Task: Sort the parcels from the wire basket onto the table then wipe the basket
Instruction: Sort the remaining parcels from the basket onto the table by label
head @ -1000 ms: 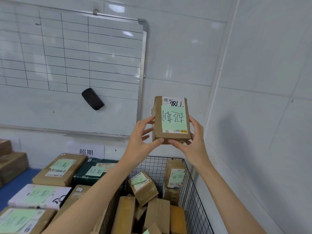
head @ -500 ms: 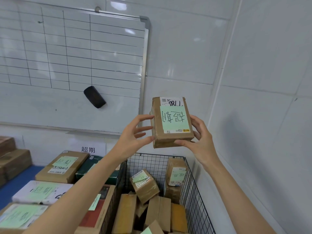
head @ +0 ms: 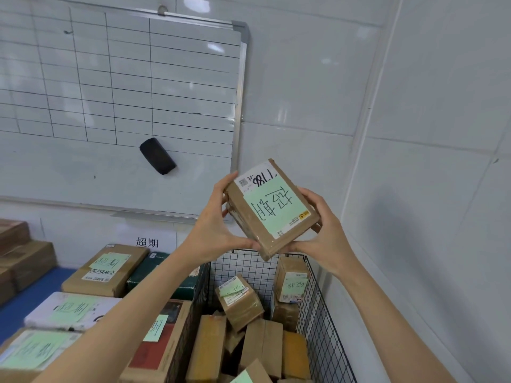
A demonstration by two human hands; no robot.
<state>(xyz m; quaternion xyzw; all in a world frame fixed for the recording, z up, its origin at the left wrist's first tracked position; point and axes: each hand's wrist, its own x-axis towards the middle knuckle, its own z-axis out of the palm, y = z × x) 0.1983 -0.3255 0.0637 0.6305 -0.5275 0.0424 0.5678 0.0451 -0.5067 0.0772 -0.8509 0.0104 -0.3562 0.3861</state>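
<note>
A white wall sign (head: 147,241) says 超期. The green note (head: 272,210) on the held parcel (head: 268,245) says 超期 upside down. Its white label (head: 255,178) shows a number ending in 86.

A blue-topped table (head: 38,297) is stretching out below and left of the left hand (head: 213,225), well apart from the right hand (head: 329,233). A flat brown cardboard parcel with a pale green note (head: 106,269) is lying on it down-left of the left hand, just beside a dark green box (head: 149,275). Nearer, along the left forearm, a white parcel with a green note (head: 69,310), a brown carton with a red-and-black top (head: 154,355) and a brown parcel bearing a large green label (head: 30,352) are sitting close together. Plain brown cartons (head: 25,258) are standing stacked furthest left.
</note>
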